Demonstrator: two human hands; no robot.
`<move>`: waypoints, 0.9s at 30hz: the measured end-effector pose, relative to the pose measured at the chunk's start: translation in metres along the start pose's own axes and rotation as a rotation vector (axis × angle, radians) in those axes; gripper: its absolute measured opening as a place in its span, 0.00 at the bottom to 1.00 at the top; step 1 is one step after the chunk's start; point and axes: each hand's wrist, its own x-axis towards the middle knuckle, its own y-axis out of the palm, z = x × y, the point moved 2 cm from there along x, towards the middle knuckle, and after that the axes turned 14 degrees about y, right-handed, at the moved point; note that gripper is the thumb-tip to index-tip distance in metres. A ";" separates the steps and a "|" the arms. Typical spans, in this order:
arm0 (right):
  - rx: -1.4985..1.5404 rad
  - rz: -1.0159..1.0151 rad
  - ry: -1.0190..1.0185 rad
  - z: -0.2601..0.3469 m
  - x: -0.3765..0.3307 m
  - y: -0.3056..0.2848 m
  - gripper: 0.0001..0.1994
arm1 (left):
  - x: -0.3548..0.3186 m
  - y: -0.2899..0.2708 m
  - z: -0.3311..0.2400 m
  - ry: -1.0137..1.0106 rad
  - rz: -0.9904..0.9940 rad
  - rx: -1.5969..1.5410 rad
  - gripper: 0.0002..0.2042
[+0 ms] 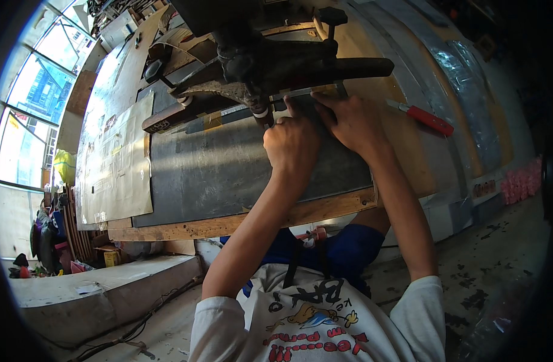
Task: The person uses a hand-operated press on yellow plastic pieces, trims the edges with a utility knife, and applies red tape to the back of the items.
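Note:
A dark grey board (210, 175) lies on the worktable beneath a heavy dark metal machine (258, 60). My left hand (293, 142) rests over the board just right of the machine's lower metal foot (259, 111). Its index finger is stretched forward onto a narrow pale strip while the other fingers curl under. To its right, my right hand (355, 123) has its fingers apart, the index fingertip touching the far end of that strip. Neither hand appears to hold anything. A piece of yellowish tape (213, 120) crosses the strip's line left of the foot.
A red-handled cutter (430, 119) lies right of my right hand. A worn pale sheet (116, 163) covers the board's left side. The table's wooden front edge (240, 224) runs before me. Clear plastic wrapping (463, 90) lies at the right; cables (137, 329) run along the floor.

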 end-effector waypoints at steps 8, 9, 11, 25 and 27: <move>0.022 0.000 -0.003 0.000 0.000 0.000 0.13 | 0.000 0.001 0.000 0.012 0.124 -0.074 0.32; 0.008 0.000 0.006 0.000 0.000 0.000 0.13 | 0.000 0.001 0.000 0.011 0.064 -0.040 0.31; 0.014 0.011 -0.003 0.000 0.000 0.000 0.14 | 0.000 -0.001 0.000 0.011 -0.001 -0.004 0.30; 0.015 -0.037 -0.014 0.000 0.000 0.001 0.11 | 0.001 -0.001 -0.001 0.011 0.086 -0.008 0.33; 0.021 -0.040 -0.018 0.000 0.000 0.001 0.11 | 0.001 0.000 -0.001 0.010 0.090 -0.008 0.33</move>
